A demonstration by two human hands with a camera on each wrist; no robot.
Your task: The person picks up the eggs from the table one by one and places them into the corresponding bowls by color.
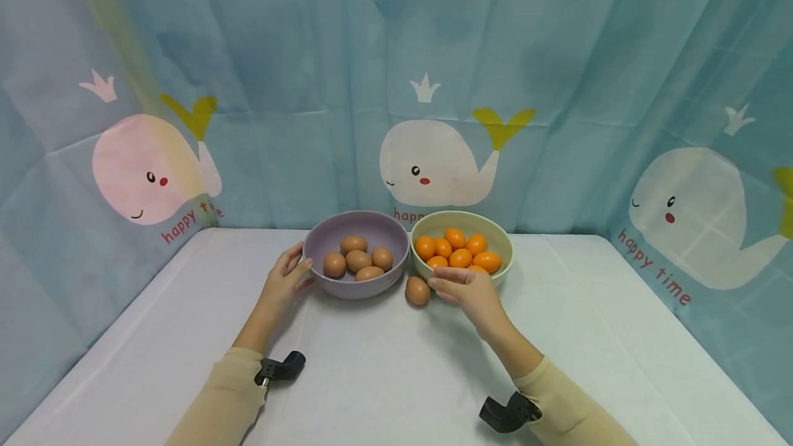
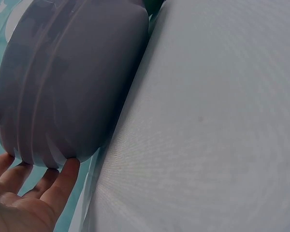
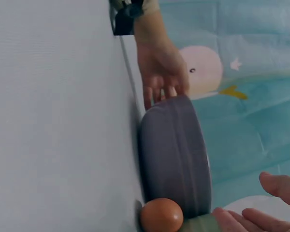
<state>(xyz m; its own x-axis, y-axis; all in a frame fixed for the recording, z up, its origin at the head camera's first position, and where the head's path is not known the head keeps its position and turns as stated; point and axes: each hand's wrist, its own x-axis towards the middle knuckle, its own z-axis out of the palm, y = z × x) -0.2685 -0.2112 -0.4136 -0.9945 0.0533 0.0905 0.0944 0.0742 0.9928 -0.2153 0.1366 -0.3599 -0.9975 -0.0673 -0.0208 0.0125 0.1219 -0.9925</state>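
Note:
The purple bowl (image 1: 356,289) stands on the table with several brown eggs (image 1: 358,261) inside. At its left side, my left hand (image 1: 286,272) rests its fingertips (image 2: 67,166) on the outer wall. One more brown egg (image 1: 418,291) lies on the table in front of the gap between the purple bowl and a pale green bowl (image 1: 504,260). My right hand (image 1: 473,298) hovers just right of that egg, fingers extended and thumb apart, with nothing in its grasp. It overlaps the front of the green bowl, which holds several small, smooth orange fruits (image 1: 460,258).
A white cloth (image 1: 372,377) covers the table. Behind and at both sides hangs a blue curtain (image 1: 279,177) printed with whales, close to the far edge. The two bowls stand side by side near that curtain. A black wrist mount (image 1: 509,413) sits on each forearm.

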